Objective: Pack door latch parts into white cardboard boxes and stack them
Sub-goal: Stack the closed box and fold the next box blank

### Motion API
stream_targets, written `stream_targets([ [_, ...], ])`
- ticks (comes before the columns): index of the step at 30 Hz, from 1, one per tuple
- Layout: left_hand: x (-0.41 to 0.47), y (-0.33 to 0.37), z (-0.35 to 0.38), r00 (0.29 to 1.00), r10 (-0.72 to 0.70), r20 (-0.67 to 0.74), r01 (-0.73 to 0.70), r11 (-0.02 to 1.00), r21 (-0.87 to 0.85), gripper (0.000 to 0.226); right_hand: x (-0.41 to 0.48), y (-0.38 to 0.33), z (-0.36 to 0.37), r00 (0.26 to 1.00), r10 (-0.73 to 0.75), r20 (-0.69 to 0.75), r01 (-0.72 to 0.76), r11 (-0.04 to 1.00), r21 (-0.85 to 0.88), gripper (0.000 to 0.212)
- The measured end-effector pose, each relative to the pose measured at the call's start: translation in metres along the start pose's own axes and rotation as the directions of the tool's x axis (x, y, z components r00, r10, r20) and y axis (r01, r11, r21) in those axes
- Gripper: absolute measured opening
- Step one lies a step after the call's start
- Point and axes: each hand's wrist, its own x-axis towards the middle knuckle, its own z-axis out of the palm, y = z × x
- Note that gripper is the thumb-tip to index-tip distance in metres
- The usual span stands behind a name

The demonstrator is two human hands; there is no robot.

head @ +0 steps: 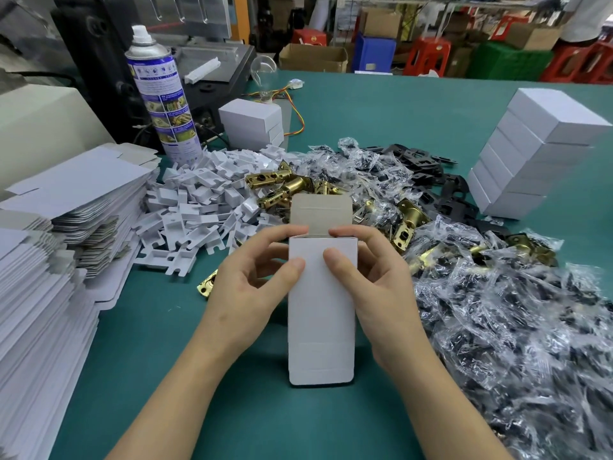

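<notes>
A tall white cardboard box (321, 320) stands upright in the middle of the green table (185, 346), its grey top flap raised. My left hand (252, 287) grips its upper left side, thumb on the front. My right hand (368, 287) grips the upper right side, thumb on the front, forefinger at the top rim. What is inside the box is hidden. Brass door latches (288, 189) lie in a heap behind the box. Clear bags of dark small parts (497, 310) spread to the right. White plastic inserts (202, 207) pile up at the left.
Flat unfolded boxes (49, 260) are stacked at the left edge. A stack of packed white boxes (534, 151) stands at the right, a smaller one (252, 124) at the back. Black metal plates (438, 184) lie behind the bags. A spray can (162, 94) stands before a machine.
</notes>
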Motion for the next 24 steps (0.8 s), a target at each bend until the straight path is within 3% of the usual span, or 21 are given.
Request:
stream_targets([
  [3,0.0003,0.0005,0.0013,0.999,-0.033,0.007,0.033,0.999,-0.011,0.025,-0.0005,-0.002,0.0,0.999,0.018,0.027,-0.017,0.999,-0.029,0.013],
  [10,0.0015,-0.0032,-0.0001,0.988,-0.154,0.033,0.155,0.987,-0.039,0.029,0.0011,-0.0055,0.0024,0.998,0.06,-0.022,-0.062,0.996,-0.072,0.049],
  [13,0.0019,-0.0035,0.0007,0.983,-0.175,0.053,0.177,0.984,-0.035,0.03,0.0032,-0.004,-0.0007,0.987,0.144,-0.072,-0.143,0.99,0.019,0.048],
  [16,0.0021,-0.0036,0.0022,0.978,-0.191,0.087,0.196,0.979,-0.062,0.015,0.0035,-0.0029,-0.0047,0.975,0.217,-0.054,-0.207,0.966,0.155,0.015],
  [20,0.0015,-0.0029,0.0017,0.974,-0.204,0.098,0.212,0.974,-0.078,0.012,0.0039,-0.0017,-0.0075,0.958,0.287,-0.006,-0.272,0.915,0.298,0.039],
  [24,0.0007,-0.0022,0.0015,0.977,-0.186,0.105,0.193,0.979,-0.065,0.026,0.0042,-0.0044,-0.0069,0.926,0.37,0.077,-0.372,0.855,0.361,0.031],
])
